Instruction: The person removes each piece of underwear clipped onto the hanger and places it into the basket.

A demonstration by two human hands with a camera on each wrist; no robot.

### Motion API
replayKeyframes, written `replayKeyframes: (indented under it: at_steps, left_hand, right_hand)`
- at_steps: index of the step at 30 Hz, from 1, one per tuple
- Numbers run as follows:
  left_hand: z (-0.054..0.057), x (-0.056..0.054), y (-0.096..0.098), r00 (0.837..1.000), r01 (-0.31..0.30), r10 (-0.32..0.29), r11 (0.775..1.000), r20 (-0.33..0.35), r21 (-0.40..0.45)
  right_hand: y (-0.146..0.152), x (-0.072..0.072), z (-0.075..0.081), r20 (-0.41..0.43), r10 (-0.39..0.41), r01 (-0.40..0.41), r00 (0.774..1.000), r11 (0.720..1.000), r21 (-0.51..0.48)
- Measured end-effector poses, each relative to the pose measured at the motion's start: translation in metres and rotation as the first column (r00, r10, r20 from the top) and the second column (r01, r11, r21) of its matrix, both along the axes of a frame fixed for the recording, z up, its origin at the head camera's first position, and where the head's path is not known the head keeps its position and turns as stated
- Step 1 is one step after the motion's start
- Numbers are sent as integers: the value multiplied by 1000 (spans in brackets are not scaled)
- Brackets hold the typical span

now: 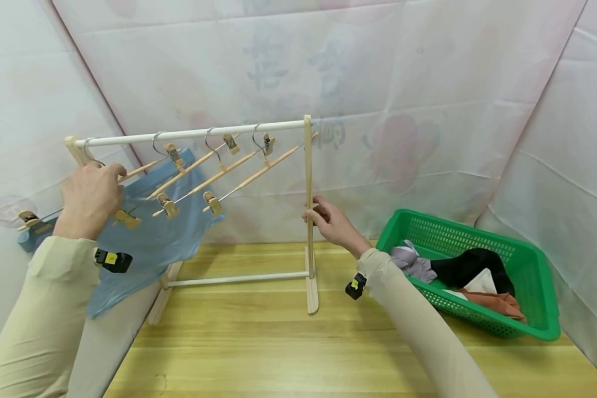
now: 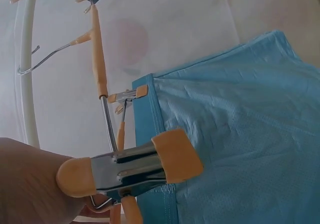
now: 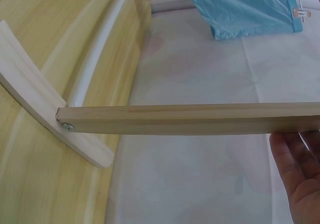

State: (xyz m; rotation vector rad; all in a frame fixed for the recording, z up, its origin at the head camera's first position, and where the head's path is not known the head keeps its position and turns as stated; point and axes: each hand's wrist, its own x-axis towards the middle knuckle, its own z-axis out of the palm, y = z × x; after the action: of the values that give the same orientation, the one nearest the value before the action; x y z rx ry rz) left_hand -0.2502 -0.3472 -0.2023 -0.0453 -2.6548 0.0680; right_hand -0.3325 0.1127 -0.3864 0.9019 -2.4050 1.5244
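Blue cloth garment [image 1: 154,237] with a darker band along its top edge hangs at the rack's left end. A wooden clip [image 2: 177,156] shows close up in front of that band in the left wrist view. My left hand [image 1: 92,193] grips a clip hanger by its middle, just below the rail; the fingertips are partly hidden. On the other side, my right hand [image 1: 330,221] holds the right wooden post [image 1: 309,182] of the rack between thumb and fingers. In the right wrist view, fingers [image 3: 287,159] touch the post's edge.
Several wooden clip hangers [image 1: 224,172] hang from the white rail [image 1: 189,134]. A green basket [image 1: 539,287] holding crumpled grey, black, white and rust-coloured clothes stands at the right. The rack stands on a wooden table [image 1: 278,348], backed by pale curtains.
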Motion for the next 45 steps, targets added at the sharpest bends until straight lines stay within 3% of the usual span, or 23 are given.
replayKeyframes:
  at_steps: [12, 21, 34, 45]
  left_hand:
    - [-1, -2, 2, 998, 45, -44, 999, -47, 5]
    - [2, 0, 1, 998, 52, -52, 999, -44, 0]
    - [13, 7, -2, 997, 15, -13, 1000, -71, 22]
    - [6, 20, -10, 986, 88, -79, 995, -146, 52]
  right_hand:
    - [0, -1, 0, 9, 0, 0, 1000, 1000, -7]
    - [0, -3, -1, 16, 2, -2, 1000, 1000, -10]
    - [-1, -6, 0, 14, -1, 1, 1000, 1000, -8]
    - [3, -6, -2, 11, -12, 12, 1000, 1000, -9]
